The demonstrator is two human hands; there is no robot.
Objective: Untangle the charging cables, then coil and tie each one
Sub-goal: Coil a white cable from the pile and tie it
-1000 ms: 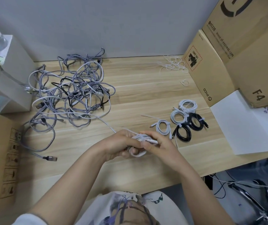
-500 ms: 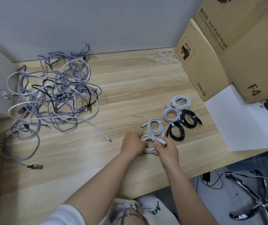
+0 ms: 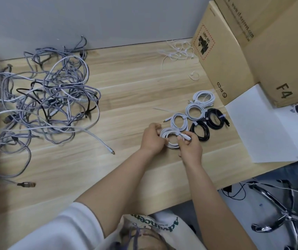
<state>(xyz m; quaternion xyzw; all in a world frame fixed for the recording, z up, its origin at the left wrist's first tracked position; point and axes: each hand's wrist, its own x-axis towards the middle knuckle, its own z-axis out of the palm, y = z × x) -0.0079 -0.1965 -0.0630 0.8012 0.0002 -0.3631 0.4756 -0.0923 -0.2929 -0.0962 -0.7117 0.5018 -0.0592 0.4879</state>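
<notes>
Both my hands hold one coiled white cable [image 3: 169,135] just above the wooden table [image 3: 130,91]. My left hand [image 3: 151,138] grips the coil's left side. My right hand [image 3: 189,145] pinches its right side near the plug end. Right behind it lie several finished coils: white coils [image 3: 179,121] [image 3: 195,112] [image 3: 204,98] and two black coils [image 3: 200,131] [image 3: 215,120]. A big tangle of grey, white and black cables [image 3: 50,98] covers the table's left part. A loose white cable end [image 3: 111,151] trails from the tangle toward my hands.
Cardboard boxes [image 3: 234,51] stand at the back right, with a white sheet [image 3: 270,127] below them. A heap of white ties [image 3: 178,51] lies near the wall, one loose tie [image 3: 194,75] closer in. A chair base [image 3: 279,213] is on the floor right.
My hands have carried the white coil rightward next to the finished coils. The long white cable that ran from my hands to the tangle now lies loose on the table.
</notes>
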